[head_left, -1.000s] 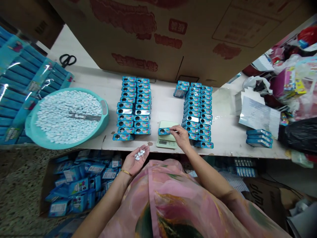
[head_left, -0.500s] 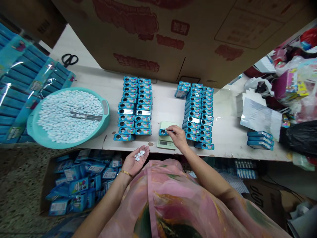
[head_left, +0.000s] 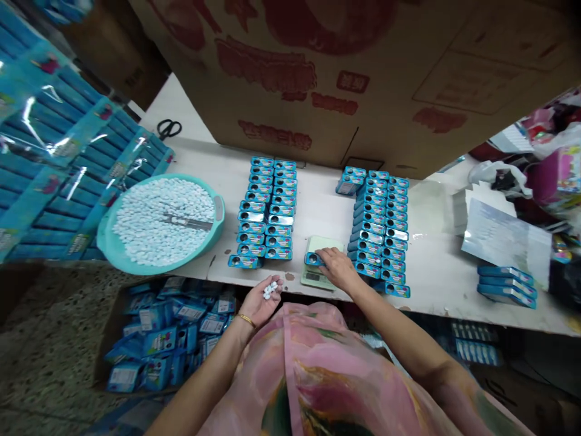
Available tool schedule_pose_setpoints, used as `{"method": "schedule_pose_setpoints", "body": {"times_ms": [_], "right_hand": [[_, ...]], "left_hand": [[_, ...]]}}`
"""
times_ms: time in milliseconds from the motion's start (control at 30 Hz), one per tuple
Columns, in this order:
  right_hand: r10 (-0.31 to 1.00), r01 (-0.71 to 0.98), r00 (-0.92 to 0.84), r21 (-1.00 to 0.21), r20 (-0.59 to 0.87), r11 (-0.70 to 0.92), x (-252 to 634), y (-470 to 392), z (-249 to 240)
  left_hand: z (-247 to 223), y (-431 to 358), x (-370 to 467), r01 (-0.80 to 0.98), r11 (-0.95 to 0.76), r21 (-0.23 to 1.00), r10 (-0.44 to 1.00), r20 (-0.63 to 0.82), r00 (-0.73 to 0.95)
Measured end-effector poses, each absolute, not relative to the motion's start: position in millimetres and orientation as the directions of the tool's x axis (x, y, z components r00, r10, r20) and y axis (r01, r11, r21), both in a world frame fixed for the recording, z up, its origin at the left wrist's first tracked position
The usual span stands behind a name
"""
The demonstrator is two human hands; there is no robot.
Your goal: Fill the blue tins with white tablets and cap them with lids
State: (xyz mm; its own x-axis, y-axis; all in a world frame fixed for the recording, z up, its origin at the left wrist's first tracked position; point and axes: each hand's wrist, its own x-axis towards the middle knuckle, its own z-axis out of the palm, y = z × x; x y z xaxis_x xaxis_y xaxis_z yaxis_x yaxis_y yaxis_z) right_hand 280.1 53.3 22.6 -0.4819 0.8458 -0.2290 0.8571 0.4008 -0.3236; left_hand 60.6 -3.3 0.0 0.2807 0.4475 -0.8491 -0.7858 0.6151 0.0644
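My left hand (head_left: 258, 306) is palm up in front of the table edge, cupped around several small white mints (head_left: 271, 289). Over a pale green kitchen scale (head_left: 318, 283), my right hand (head_left: 339, 270) has its fingers at the right end of a small blue tin (head_left: 312, 259). The tin rests on the scale with a dark round opening facing up; my fingertips are partly hidden. To the left, a turquoise basin (head_left: 219, 209) is full of the same mints, with metal tongs (head_left: 188, 223) lying on them.
Rows of blue tins stand left (head_left: 264, 228) and right (head_left: 367, 238) of the scale. A large cardboard box (head_left: 318, 91) stands behind. Scissors (head_left: 169, 128) lie at the back left. Below the table edge is a carton of blue packets (head_left: 160, 341). Three blue tins (head_left: 506, 284) are stacked right.
My right hand has gone from a pinch above the tin's opening to fingers lowered at its right end. The mints stay in my left palm. The whole view has shifted.
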Motion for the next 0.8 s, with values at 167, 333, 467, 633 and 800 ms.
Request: {"method": "schedule_pose_setpoints", "body": {"times_ms": [167, 333, 467, 633, 800], "right_hand": [[0.757, 0.769, -0.613, -0.392, -0.226, 0.506, 239.7, 44.1, 28.5], [0.755, 0.777, -0.601, -0.412, -0.264, 0.475, 221.9, 43.9, 27.8], [0.798, 0.819, -0.538, -0.393, -0.273, 0.418, 230.1, 43.3, 23.6], [0.812, 0.828, -0.519, -0.393, -0.267, 0.4, 218.8, 36.4, 15.5], [0.822, 0.812, -0.526, -0.416, -0.218, 0.409, 191.4, 32.4, 3.4]], "left_hand": [[-4.4, -19.4, 38.0, -0.82, 0.566, 0.082, 0.418, -0.886, 0.199], [0.4, -16.5, 41.2, -0.805, 0.573, 0.15, 0.434, -0.889, 0.144], [6.9, -6.6, 44.6, -0.743, 0.58, 0.335, 0.541, -0.84, 0.043], [21.4, 0.7, 44.9, -0.594, 0.595, 0.542, 0.681, -0.732, 0.014], [21.1, 7.2, 51.1, -0.402, 0.554, 0.728, 0.778, -0.625, -0.06]]}}
